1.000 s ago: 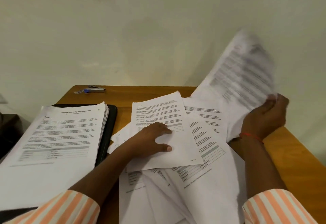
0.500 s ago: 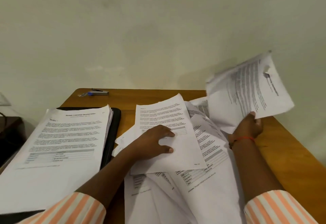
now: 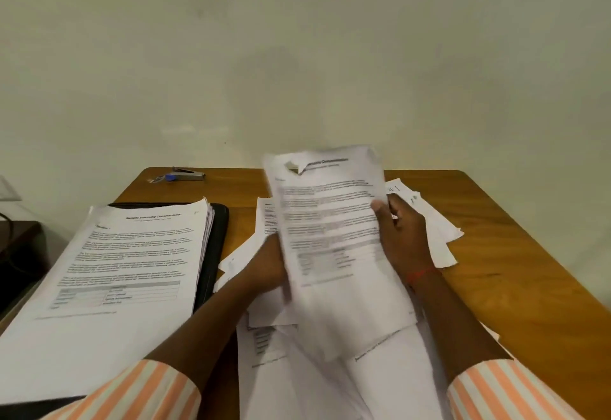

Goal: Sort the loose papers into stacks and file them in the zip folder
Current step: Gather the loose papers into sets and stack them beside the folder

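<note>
I'm sorting, my right hand (image 3: 401,237) pinching a sheet (image 3: 330,221), the left hand (image 3: 264,264) behind it with its grip hidden; next, I judge, it's needing squaring onto the stack (image 3: 125,270) at the table (image 3: 496,254)'s left edge.

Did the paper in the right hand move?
Yes. The paper, held by the right hand, swung left, from above the table's right edge to over its middle, above the loose pile.

The wooden bench (image 3: 502,254) has rounded far corners and carries a black zip folder (image 3: 216,237) on its left part. Beyond the folder, near the far edge, lies a small metal thing with a blue end, likely a stapler (image 3: 185,174). Right of the folder, loose papers (image 3: 380,383) lie spread and overlapping, the nearest just beside its edge, with bare wood further right.
</note>
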Demonstrator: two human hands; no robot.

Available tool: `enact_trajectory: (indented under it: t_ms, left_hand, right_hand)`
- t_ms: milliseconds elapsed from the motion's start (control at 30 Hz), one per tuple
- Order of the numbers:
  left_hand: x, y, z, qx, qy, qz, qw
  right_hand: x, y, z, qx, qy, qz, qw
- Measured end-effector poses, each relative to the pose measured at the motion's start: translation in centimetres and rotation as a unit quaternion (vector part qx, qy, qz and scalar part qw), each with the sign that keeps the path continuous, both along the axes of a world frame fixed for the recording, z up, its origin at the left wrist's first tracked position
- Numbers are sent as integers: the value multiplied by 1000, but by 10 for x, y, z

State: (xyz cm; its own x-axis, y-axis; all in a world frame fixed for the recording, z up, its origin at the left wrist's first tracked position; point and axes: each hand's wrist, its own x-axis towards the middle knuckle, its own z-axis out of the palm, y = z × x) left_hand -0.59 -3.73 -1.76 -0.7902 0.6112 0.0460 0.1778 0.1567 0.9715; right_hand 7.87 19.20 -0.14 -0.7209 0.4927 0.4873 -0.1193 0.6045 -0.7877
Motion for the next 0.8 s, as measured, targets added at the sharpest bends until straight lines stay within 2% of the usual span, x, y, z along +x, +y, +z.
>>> enact_trajectory:
  t_ms: [33, 100, 167, 233, 300, 400, 500, 567, 633, 700, 800]
  left_hand:
    - [2, -1, 5, 49, -87, 17, 995]
    - [3, -7, 14, 186, -222, 24, 957]
    - [-7, -13, 26, 277, -269, 57, 921]
    - [-14, -22, 35, 314, -295, 65, 900]
    - [-16, -25, 37, 290, -295, 54, 909]
    - [-12, -19, 31, 188, -240, 71, 950]
    - [-15, -17, 22, 61, -178, 170, 967]
    - [-19, -19, 16, 31, -158, 201, 966]
    - [-21, -19, 13, 12, -132, 212, 968]
    - [-22, -19, 13, 7, -130, 214, 968]
    - [-23, -17, 11, 0, -135, 208, 969]
  right_hand:
    - [0, -6, 0, 33, 6, -1, 999]
    - [0, -17, 2, 69, 38, -5, 997]
    - [-1, -29, 6, 85, 59, -21, 994]
    - [-3, -33, 5, 102, 46, -44, 993]
    - [-7, -31, 1, 105, 17, -52, 993]
    - [-10, -24, -7, 88, -33, -36, 995]
    - [-9, -18, -5, 100, -82, -77, 989]
    - [-4, -4, 0, 141, -139, -190, 962]
    - [2, 21, 0, 160, -239, -286, 914]
    - [9, 44, -7, 133, -333, -321, 877]
    - [16, 63, -18, 129, -388, -339, 847]
